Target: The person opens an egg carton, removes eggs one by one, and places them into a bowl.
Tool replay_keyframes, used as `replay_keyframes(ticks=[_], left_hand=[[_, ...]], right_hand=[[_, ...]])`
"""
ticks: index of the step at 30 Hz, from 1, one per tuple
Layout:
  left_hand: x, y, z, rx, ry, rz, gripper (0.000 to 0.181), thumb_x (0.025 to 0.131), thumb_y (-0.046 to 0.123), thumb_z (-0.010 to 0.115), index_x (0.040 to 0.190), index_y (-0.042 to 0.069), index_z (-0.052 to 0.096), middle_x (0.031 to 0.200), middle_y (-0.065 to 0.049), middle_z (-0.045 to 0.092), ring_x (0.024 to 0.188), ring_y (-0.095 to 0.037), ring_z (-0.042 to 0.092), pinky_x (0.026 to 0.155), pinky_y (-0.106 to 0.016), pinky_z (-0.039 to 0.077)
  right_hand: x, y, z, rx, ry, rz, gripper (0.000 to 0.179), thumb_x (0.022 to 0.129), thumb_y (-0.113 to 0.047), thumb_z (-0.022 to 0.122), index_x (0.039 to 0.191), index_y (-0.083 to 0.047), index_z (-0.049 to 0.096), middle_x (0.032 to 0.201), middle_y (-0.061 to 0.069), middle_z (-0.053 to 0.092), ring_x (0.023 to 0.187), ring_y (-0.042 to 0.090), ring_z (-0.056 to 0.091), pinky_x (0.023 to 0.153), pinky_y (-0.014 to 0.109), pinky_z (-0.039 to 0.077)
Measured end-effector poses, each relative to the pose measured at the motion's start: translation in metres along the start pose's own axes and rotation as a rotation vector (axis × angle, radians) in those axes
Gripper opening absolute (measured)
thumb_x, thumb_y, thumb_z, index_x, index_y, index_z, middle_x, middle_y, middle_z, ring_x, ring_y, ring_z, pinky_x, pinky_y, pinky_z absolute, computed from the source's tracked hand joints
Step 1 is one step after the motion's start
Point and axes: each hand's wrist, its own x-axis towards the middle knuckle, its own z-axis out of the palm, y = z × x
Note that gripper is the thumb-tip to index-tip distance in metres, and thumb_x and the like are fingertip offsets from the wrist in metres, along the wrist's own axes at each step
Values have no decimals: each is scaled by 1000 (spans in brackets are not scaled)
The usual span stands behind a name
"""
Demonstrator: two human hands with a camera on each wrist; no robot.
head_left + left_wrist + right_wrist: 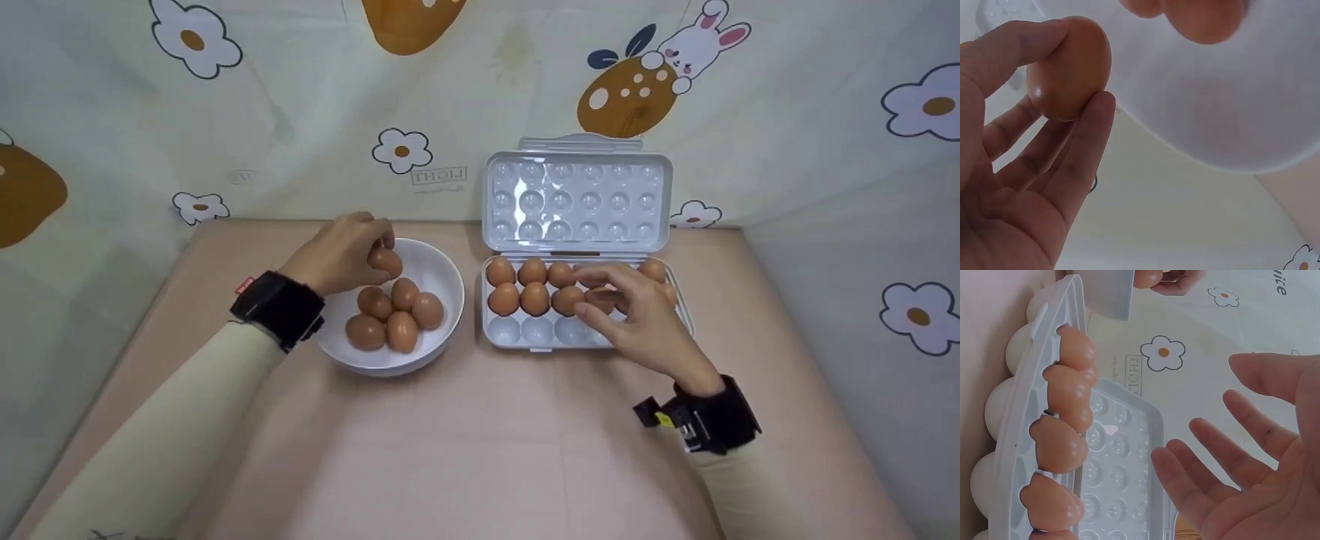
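Note:
Between thumb and fingers, my left hand [337, 255] pinches a brown egg [1072, 70] above the far left part of a white bowl [445, 270]. Several brown eggs [403, 331] lie in the bowl. My right hand [637, 315] hovers over the right half of a white plastic egg carton [540, 349], partly hiding it. In the right wrist view its fingers are apart and hold nothing. Brown eggs [535, 298] stand in the carton's back and middle rows; bare hollows show along the front row's left part.
The carton's clear lid [577, 202] stands raised at the back, near the patterned cloth [315, 142] behind the table. Bowl and carton sit side by side on the pinkish tabletop [465, 450], with a narrow gap between them.

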Motion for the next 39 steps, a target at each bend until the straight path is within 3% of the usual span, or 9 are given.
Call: replay_keyframes(ticks=[7,16,23,28,39], left_hand=[[9,-9,5,60,-70,40,22,82,-2,76,102,-1,69,94,-13,61,86,-30,57,76,-40,52],[14,-5,9,122,-129,-13,19,82,0,71,101,-1,69,96,-15,61,87,-30,58,77,-42,52],[16,-4,16,130,-183,-67,12,81,0,68,92,0,68,92,-15,62,86,-31,58,76,-41,51],[16,-4,18,127,-201,-86,7,81,1,68,87,1,67,88,-14,65,85,-31,60,76,-40,51],[17,-6,22,96,-249,-157,11,84,4,73,95,0,71,86,-12,67,83,-29,61,74,-37,51]], right_hand=[[0,0,-1,-50,20,-18,39,93,2,78,130,-6,70,128,0,72,112,18,72,92,33,62],[1,1,-1,-56,18,-15,41,92,3,79,131,-4,69,132,0,71,115,18,69,93,39,62],[0,0,-1,-70,8,-7,40,93,3,79,131,-5,69,129,1,72,114,17,71,93,27,60],[0,1,-1,-62,-2,-8,41,93,3,79,131,-7,69,131,-1,71,116,20,69,94,26,60],[0,2,0,-56,7,-12,42,91,4,80,130,-8,70,130,-2,71,116,22,70,94,29,60]])
